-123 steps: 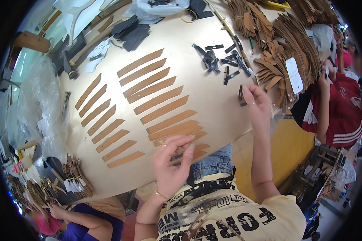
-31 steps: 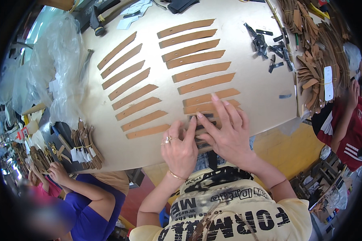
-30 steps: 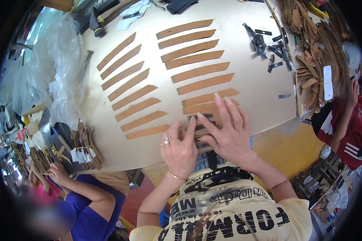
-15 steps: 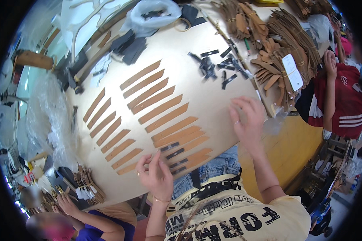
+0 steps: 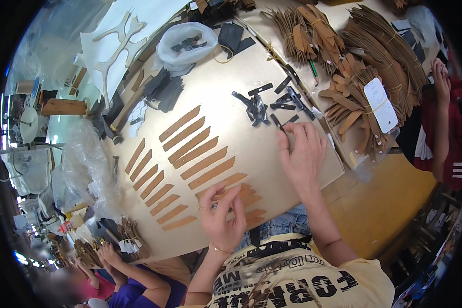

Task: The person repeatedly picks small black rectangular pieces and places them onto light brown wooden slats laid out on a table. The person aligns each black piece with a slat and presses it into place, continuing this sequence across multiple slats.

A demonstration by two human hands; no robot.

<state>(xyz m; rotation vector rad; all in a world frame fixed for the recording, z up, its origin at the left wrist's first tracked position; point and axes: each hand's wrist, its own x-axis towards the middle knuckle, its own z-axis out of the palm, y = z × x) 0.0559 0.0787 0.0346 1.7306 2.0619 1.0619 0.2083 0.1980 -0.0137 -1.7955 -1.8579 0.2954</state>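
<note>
Sagging plastic film [image 5: 87,169]: clear, crumpled, along the left.
Tabletop [image 5: 267,164]: pale, smooth, shiny.
Brown strips [image 5: 205,162]: flat, leather-like, slant-ended, laid in two columns on the tabletop.
Left hand [image 5: 223,218]: over the lower strips, fingers bent and parted.
Black tabs [image 5: 256,109]: narrow, glossy, loosely piled.
Right hand [image 5: 304,156]: fingertips at a tab's end; cannot tell whether they clamp it.
Brown bundles [image 5: 382,61]: layered, banded, at upper right.
Floor [image 5: 372,205]: yellow, lower right.
</note>
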